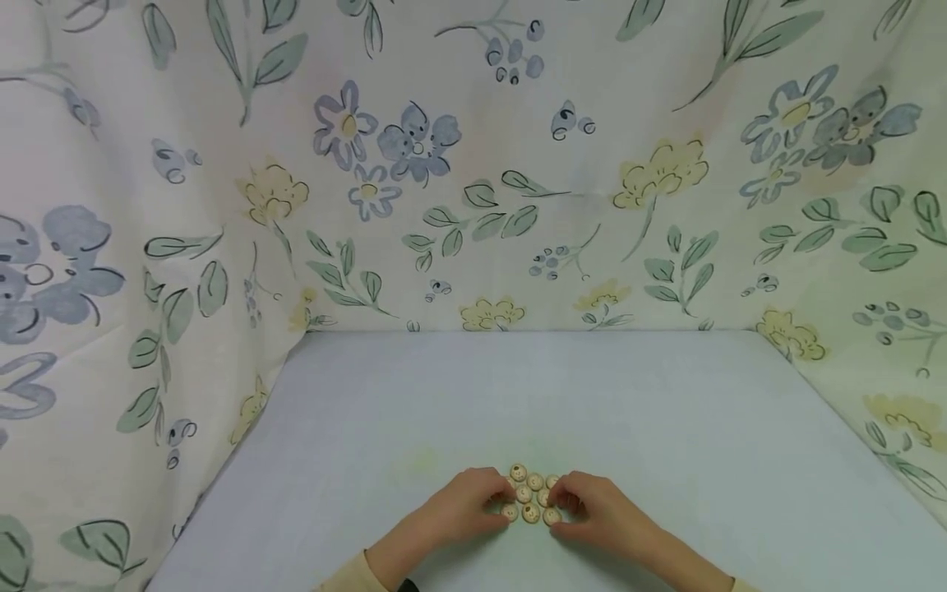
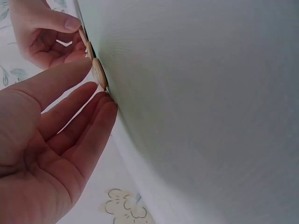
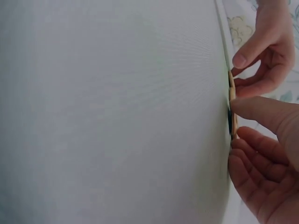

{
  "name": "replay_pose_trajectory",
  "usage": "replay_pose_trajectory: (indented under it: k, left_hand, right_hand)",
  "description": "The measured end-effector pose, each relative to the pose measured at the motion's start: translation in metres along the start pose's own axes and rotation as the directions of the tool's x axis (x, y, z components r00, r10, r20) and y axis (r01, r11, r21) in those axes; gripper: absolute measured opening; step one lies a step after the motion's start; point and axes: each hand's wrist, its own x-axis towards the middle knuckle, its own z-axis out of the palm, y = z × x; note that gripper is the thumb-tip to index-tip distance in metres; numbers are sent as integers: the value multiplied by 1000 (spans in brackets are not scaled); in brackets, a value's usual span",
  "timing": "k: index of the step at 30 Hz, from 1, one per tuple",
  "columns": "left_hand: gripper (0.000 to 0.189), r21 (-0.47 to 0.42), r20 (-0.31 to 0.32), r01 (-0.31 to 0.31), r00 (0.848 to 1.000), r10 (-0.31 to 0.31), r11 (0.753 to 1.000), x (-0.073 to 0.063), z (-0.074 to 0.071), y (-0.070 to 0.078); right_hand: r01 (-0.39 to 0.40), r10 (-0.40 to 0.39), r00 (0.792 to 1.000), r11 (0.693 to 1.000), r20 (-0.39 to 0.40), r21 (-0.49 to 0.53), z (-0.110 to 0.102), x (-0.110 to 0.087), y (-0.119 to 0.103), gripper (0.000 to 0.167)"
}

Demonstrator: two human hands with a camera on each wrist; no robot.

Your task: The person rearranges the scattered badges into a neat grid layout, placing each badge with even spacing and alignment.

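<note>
Several small round wooden discs with dark markings lie flat in a close cluster near the table's front, such as the rear disc (image 1: 518, 472) and the front middle disc (image 1: 530, 513). At the cluster's left side my left hand (image 1: 469, 503) has thumb and forefinger on either side of the front left disc (image 1: 510, 512). My right hand (image 1: 595, 511) does the same from the right at the front right disc (image 1: 552, 516). Both wrist views show the discs edge-on, with a disc (image 2: 99, 73) between left thumb and fingers. The fingers partly cover the outer discs.
The pale table (image 1: 533, 395) stretches away behind and to both sides of the hands. A flowered cloth (image 1: 473, 164) hangs along its back edge and both sides. Beige sleeves (image 1: 358, 574) cover the forearms.
</note>
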Motion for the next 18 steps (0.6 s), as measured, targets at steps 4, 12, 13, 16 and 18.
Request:
replay_pose_trajectory:
  k: [4,12,13,16,18]
  left_hand:
    - [16,48,-1,-4,1000,4,999,0,2,1]
    - [16,135,-16,1,1000,1,991,-1,5,3]
    - [16,139,-18,3,1000,0,990,-1,6,3]
    - [15,147,-27,3,1000,1,989,-1,6,3]
    - [15,151,-34,-1,999,6,989,-1,7,2]
  right_hand:
    - [-15,15,1000,1000,8,3,1,1,-1,22]
    - [-56,56,998,998,33,21,0,2,-5,19]
    - [-61,60,998,998,36,20,0,2,-6,19]
    - [-78,77,996,997,46,19,-1,3,-6,18]
    - [-94,93,994,995,54,21,-1,4,-6,19]
